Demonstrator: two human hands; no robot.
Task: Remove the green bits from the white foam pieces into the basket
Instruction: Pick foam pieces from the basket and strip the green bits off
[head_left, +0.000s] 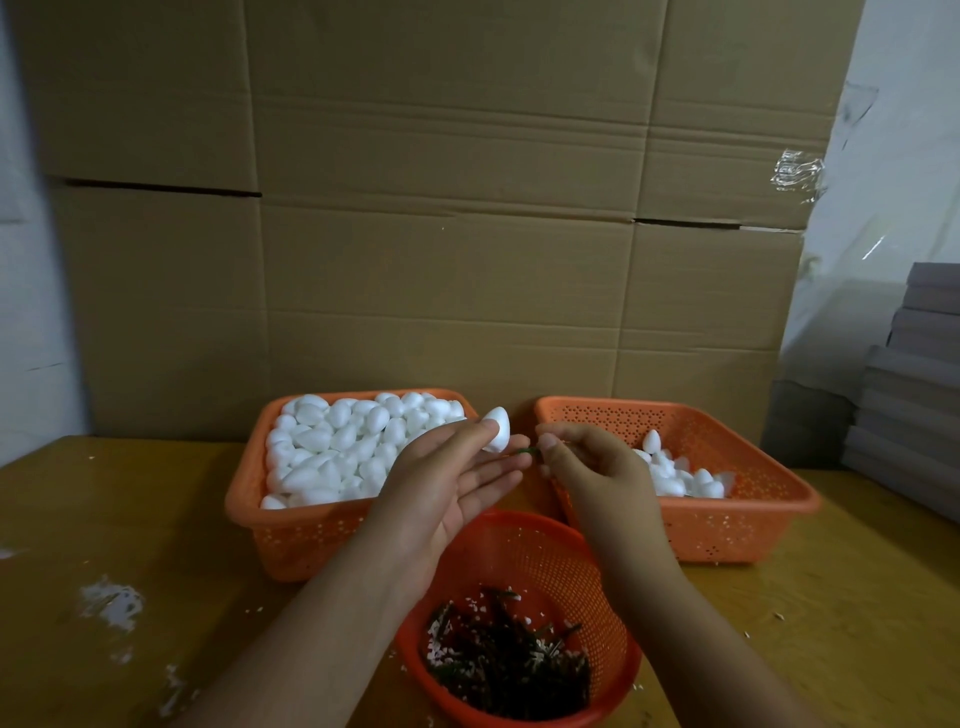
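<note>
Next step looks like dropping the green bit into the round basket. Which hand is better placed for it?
Right. The right hand already pinches the green bit, pulled clear of the foam piece held by the left hand, and the round basket lies just below it.

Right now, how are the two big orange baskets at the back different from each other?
The left basket is heaped with white foam pieces almost to its rim; the right basket holds only a small pile, with most of its floor bare. The left hand reaches in front of the left basket, the right hand in front of the right basket. Both are orange, rectangular and perforated, on the same table.
</note>
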